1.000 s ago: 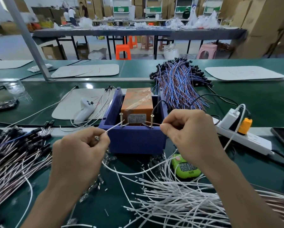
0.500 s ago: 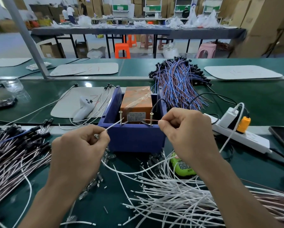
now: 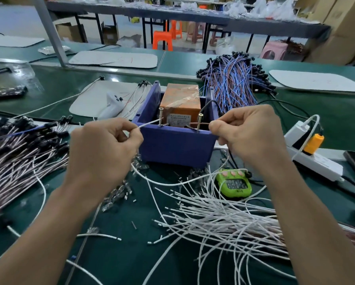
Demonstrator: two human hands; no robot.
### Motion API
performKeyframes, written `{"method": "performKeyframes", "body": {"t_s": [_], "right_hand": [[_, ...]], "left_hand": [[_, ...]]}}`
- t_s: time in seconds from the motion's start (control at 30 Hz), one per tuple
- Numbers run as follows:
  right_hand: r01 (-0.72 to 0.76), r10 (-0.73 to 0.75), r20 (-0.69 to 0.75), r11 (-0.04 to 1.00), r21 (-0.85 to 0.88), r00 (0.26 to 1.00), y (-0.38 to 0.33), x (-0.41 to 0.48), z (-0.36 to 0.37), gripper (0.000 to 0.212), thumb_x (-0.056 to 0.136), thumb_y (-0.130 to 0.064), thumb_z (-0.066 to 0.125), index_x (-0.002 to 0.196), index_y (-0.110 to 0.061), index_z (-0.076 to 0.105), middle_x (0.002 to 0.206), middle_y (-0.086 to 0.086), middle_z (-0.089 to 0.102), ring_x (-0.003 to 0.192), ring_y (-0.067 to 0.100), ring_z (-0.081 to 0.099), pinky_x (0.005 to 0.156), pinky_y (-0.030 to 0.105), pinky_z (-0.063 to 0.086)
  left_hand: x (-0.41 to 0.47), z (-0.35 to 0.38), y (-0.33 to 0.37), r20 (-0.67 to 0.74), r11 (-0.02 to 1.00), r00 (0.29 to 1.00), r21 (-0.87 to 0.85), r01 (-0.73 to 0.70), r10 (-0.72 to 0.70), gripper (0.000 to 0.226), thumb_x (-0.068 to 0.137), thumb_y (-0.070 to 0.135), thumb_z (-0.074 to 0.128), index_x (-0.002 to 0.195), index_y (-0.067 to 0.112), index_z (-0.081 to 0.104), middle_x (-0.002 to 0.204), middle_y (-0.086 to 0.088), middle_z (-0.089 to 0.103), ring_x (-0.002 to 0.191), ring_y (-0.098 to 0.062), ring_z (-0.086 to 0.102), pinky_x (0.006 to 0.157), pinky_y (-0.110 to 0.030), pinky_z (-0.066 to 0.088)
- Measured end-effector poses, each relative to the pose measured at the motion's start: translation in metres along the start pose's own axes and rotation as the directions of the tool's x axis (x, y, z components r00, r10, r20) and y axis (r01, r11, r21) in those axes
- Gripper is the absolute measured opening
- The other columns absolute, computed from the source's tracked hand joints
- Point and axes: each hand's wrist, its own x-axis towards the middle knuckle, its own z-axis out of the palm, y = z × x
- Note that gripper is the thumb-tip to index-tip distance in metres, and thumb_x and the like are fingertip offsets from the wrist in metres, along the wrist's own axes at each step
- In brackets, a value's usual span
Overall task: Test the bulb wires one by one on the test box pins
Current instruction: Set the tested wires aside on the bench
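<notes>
A blue test box stands mid-table with an orange block inside and two upright metal pins on its front rim. My left hand pinches a white wire whose tip reaches the left pin. A brown wire runs from my right hand, which pinches it, across to the right pin. The bulb itself is hidden behind my hands.
A heap of white wires lies in front of the box, and black-capped wires pile up at the left. Blue and brown wires lie behind. A green timer, a white power strip and a white controller sit nearby.
Both hands kept the wire ends at the pins; the hands barely shifted. The view has tilted down and moved closer.
</notes>
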Motion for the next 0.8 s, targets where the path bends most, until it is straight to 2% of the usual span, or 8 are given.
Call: {"method": "performKeyframes", "body": {"t_s": [0.1, 0.23, 0.33, 0.4, 0.63, 0.8], "right_hand": [[-0.016, 0.016, 0.006, 0.999, 0.030, 1.000, 0.002, 0.002, 0.000, 0.014, 0.079, -0.027, 0.083, 0.068, -0.021, 0.078, 0.053, -0.002, 0.069, 0.038, 0.005, 0.055, 0.041, 0.013, 0.041], [-0.028, 0.030, -0.031, 0.998, 0.060, 0.999, 0.003, 0.002, 0.002, 0.016, 0.077, -0.029, 0.082, 0.068, -0.018, 0.074, 0.053, 0.000, 0.069, 0.037, 0.006, 0.053, 0.042, 0.015, 0.041], [-0.030, 0.032, -0.048, 0.999, 0.043, 0.998, 0.002, 0.002, 0.002, 0.020, 0.077, -0.031, 0.082, 0.068, -0.017, 0.072, 0.053, 0.000, 0.069, 0.036, 0.005, 0.051, 0.045, 0.020, 0.041], [-0.029, 0.031, -0.051, 0.999, 0.033, 0.998, 0.000, 0.001, 0.001, 0.020, 0.077, -0.031, 0.082, 0.068, -0.017, 0.072, 0.053, -0.001, 0.068, 0.037, 0.005, 0.052, 0.047, 0.022, 0.042], [0.012, -0.021, -0.147, 0.998, -0.060, 0.989, -0.010, -0.003, 0.005, 0.023, 0.076, -0.029, 0.086, 0.062, -0.019, 0.070, 0.049, -0.009, 0.066, 0.038, 0.002, 0.055, 0.044, 0.012, 0.044], [0.009, -0.022, -0.157, 0.996, -0.085, 0.987, -0.013, -0.005, 0.003, 0.024, 0.075, -0.029, 0.087, 0.060, -0.020, 0.070, 0.050, -0.008, 0.066, 0.041, 0.004, 0.056, 0.046, 0.016, 0.047]], "left_hand": [[0.000, 0.000, -0.001, 0.011, 1.000, 1.000, 0.021, 0.009, -0.009, 0.015, 0.086, 0.030, 0.075, 0.072, 0.034, 0.074, 0.069, 0.035, 0.063, 0.055, 0.002, 0.060, 0.056, -0.014, 0.042], [0.000, 0.001, -0.002, 0.018, 0.999, 1.000, 0.031, 0.011, -0.011, 0.016, 0.087, 0.030, 0.073, 0.071, 0.034, 0.073, 0.069, 0.034, 0.063, 0.054, 0.001, 0.059, 0.057, -0.015, 0.043], [0.000, 0.001, -0.003, 0.019, 1.000, 1.000, 0.030, 0.008, -0.009, 0.020, 0.086, 0.030, 0.073, 0.068, 0.038, 0.069, 0.067, 0.032, 0.063, 0.054, 0.002, 0.058, 0.056, -0.003, 0.036], [0.001, 0.002, -0.004, 0.012, 1.000, 1.000, 0.030, 0.008, -0.008, 0.021, 0.085, 0.029, 0.073, 0.067, 0.038, 0.068, 0.060, 0.026, 0.063, 0.055, 0.003, 0.058, 0.058, -0.001, 0.037], [0.001, 0.001, -0.003, 0.018, 1.000, 1.000, 0.005, -0.015, 0.015, 0.025, 0.085, 0.029, 0.073, 0.065, 0.040, 0.064, 0.069, 0.035, 0.062, 0.053, 0.004, 0.057, 0.058, 0.000, 0.037], [0.002, 0.000, -0.004, 0.004, 1.000, 1.000, 0.012, -0.019, 0.019, 0.028, 0.084, 0.029, 0.073, 0.063, 0.043, 0.062, 0.068, 0.035, 0.062, 0.054, 0.004, 0.058, 0.058, 0.001, 0.036]]}}
